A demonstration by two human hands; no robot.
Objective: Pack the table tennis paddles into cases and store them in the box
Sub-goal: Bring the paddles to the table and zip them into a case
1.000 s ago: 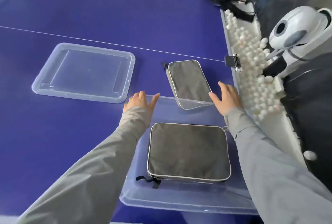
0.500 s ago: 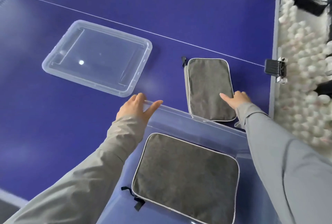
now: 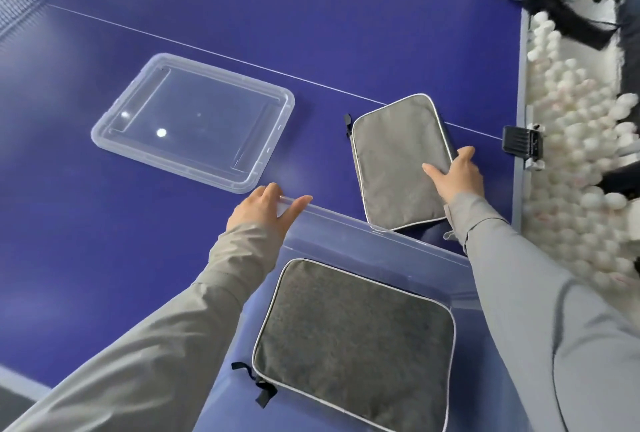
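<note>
Grey fabric paddle case with white piping (image 3: 398,158) on blue table (image 3: 104,223), just beyond clear plastic box (image 3: 363,234); right hand (image 3: 457,175) clasps its right edge, thumb on top. Second grey case (image 3: 353,338) lies inside box. Left hand (image 3: 266,210) rests open on box's far rim. Clear lid (image 3: 194,120) lies apart, left.

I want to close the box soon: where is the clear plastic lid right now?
In the head view the clear plastic lid lies flat on the blue table, at the left, beyond the left hand and left of the grey case on the table.
</note>
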